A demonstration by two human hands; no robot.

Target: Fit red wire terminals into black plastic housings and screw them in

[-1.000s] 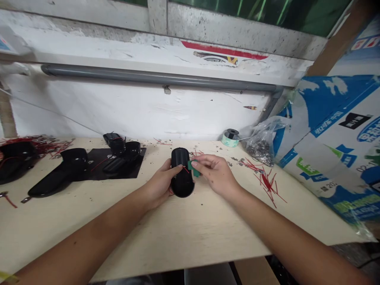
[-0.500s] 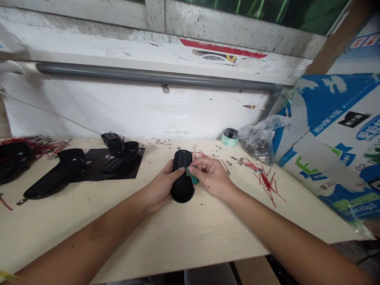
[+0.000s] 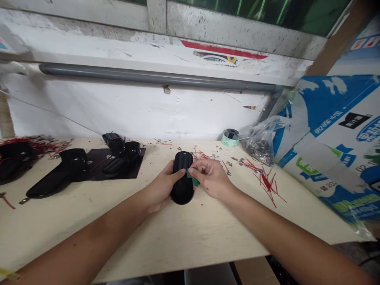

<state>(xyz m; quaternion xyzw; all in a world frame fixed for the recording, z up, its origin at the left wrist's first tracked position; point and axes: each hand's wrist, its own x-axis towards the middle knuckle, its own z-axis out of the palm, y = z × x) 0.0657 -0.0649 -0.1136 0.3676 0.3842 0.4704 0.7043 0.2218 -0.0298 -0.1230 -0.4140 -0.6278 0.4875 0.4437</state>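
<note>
A black plastic housing (image 3: 182, 192), long and rounded at its near end, is held just above the table in the middle of the view. My left hand (image 3: 162, 183) wraps round its left side, with the thumb laid over it. At its right edge my right hand (image 3: 211, 176) pinches a small green circuit board (image 3: 194, 181) between thumb and fingers. The board sits against the housing near my left thumb; its far part is hidden by my fingers.
More black housings (image 3: 59, 174) lie at the left, some on a dark sheet (image 3: 118, 174). Cut red wires (image 3: 268, 184) and small metal tabs scatter beyond my hands. A solder spool (image 3: 230, 136), a bag of metal parts (image 3: 259, 148) and a printed carton (image 3: 332, 150) stand at the right.
The green board has shifted slightly and tilted at the housing's right edge. Both hands keep their grip, and the whole view has moved a little.
</note>
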